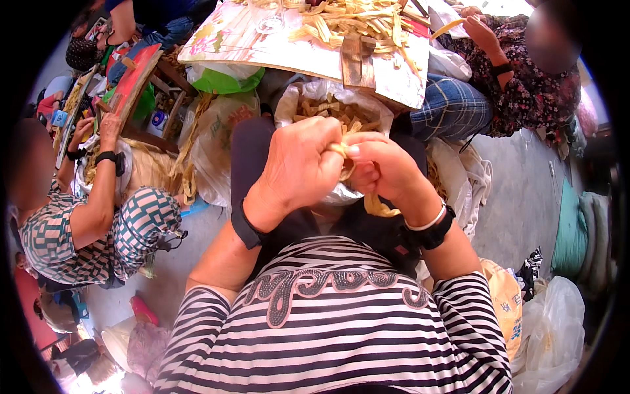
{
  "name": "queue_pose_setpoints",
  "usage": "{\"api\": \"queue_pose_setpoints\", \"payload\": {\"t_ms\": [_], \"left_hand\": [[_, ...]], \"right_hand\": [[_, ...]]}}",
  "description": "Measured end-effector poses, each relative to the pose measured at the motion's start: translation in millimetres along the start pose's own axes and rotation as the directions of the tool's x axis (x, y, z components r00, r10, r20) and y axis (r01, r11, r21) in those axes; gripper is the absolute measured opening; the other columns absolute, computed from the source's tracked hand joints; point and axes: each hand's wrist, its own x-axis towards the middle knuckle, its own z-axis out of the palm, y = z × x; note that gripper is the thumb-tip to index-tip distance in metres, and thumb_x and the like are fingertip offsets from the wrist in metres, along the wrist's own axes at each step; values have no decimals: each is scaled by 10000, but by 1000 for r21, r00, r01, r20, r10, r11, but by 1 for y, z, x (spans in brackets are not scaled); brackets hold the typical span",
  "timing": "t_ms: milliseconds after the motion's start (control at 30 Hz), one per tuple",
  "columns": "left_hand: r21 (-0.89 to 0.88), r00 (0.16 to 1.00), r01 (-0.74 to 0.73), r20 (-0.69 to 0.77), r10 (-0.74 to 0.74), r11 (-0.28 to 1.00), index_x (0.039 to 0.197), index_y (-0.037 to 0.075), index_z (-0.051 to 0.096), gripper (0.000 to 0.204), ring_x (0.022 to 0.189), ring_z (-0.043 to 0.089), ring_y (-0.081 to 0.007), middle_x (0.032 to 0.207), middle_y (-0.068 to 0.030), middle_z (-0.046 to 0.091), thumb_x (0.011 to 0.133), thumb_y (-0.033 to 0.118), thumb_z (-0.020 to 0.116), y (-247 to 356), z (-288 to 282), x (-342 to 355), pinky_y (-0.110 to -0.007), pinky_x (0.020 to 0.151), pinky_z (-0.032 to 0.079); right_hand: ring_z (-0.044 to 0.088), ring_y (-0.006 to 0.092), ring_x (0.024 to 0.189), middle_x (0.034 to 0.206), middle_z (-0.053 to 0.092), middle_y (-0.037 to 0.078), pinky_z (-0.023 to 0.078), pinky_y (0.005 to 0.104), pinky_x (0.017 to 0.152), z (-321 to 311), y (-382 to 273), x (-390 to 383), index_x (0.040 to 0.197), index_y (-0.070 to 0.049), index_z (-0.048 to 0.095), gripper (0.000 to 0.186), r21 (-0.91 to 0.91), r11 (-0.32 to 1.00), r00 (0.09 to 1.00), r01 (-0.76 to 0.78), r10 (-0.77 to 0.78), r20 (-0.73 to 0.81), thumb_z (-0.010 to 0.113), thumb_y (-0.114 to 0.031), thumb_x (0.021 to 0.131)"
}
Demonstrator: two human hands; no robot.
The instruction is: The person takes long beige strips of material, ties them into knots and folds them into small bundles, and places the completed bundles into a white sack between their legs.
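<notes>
My left hand (300, 161) is closed, its fist pinching a pale yellow, flexible strip (379, 207). Against it, my right hand (387, 168) grips the same strip between thumb and fingers, with a short piece showing between the two hands. One end hangs below my right hand in a curl. What the strip is made of, I cannot tell. Just beyond and beneath my hands, an open plastic-lined bag (289, 108) holds many small, folded yellowish pieces (328, 110). My fingers hide part of the bag and of the strip.
Ahead stands a patterned table (236, 33) bearing a heap of yellow strips (328, 23), a drinking glass (268, 20) and a wooden block (357, 60) at its edge. Co-workers sit left and right. Plastic bags (226, 144) flank my knees; another bag (551, 328) lies behind right.
</notes>
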Motion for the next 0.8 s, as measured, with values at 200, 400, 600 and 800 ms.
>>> {"api": "queue_pose_setpoints", "payload": {"t_ms": [200,400,600,800], "left_hand": [[-297,920,391,140,-365,871,713,-11,539,54,538,518,-108,605,-74,527,732,36,521,-7,1,-1,-235,522,407],[-36,965,215,-147,-218,976,791,6,570,105,526,519,-110,597,-65,528,716,-25,504,4,3,13,-229,514,416],[-68,973,201,128,-191,977,750,-19,582,207,495,489,-79,549,-48,518,722,152,695,-2,-5,14,-242,467,388],[-536,809,583,458,-369,611,579,38,537,321,368,379,-52,445,19,428,831,221,614,-11,-11,21,-198,350,272]], "right_hand": [[534,48,603,731,623,43,389,182,503,5,8,-4,903,30,617,163,-729,583,834,359,-551,-30,636,-108,819],[311,14,472,582,408,-83,239,171,419,-8,9,0,994,-41,613,159,269,944,973,191,-219,78,586,-150,881],[306,5,472,602,409,-77,242,164,421,-9,13,9,998,-57,585,145,11,937,929,348,-343,-141,514,-160,925],[308,2,479,621,447,-76,230,171,417,-3,2,6,966,-23,590,196,-105,920,890,377,-392,-233,535,-202,911]]}}
